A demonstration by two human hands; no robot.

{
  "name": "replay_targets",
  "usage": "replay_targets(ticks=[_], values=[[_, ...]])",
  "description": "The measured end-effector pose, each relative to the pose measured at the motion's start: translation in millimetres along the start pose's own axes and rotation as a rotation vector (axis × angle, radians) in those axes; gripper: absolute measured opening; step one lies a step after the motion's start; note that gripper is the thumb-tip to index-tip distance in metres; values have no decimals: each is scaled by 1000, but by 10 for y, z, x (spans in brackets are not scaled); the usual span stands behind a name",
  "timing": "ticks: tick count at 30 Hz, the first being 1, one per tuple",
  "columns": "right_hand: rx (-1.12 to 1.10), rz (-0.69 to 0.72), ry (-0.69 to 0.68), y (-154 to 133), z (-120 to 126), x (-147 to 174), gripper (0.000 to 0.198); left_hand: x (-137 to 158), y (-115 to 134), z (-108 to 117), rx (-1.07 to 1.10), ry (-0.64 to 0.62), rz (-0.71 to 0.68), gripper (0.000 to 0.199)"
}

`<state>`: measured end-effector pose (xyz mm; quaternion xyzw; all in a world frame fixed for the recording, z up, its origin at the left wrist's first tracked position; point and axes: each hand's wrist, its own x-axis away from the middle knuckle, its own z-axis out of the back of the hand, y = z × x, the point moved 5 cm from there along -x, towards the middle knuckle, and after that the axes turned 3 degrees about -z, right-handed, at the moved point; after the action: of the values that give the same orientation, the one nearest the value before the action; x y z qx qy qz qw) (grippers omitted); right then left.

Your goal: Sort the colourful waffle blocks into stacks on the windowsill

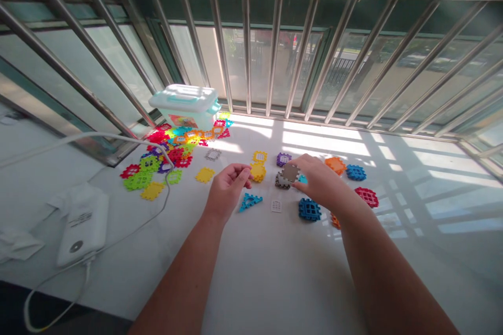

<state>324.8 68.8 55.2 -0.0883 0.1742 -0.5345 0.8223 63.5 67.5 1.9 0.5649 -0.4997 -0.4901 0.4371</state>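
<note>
My right hand (320,180) pinches a small grey square plastic tile (291,171) just above another grey-brown tile (281,182) lying on the white table (275,272). My left hand (227,191) hovers with fingers curled, its fingertips touching a yellow tile (258,172). A blue triangle tile (250,201) and a small white window piece (276,205) lie between the hands. A blue square tile (309,209) sits beside my right wrist.
A heap of coloured tiles (168,154) lies at the left in front of a pale lidded box (184,104). Loose tiles include purple (283,159), orange (336,164), blue (356,172), red (367,197). A white device (82,227) with a cable rests at the left. Metal window bars (275,36) stand behind.
</note>
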Motion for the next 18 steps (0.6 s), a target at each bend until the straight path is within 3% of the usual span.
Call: replay_targets(ticks=[9,18], values=[[-59,10,32,2,6,-20,52,11,49,-23,-59,-2,-17,37],[-234,137,57,-416,21,-49,58,60,-26,-182,4,-172,65,53]])
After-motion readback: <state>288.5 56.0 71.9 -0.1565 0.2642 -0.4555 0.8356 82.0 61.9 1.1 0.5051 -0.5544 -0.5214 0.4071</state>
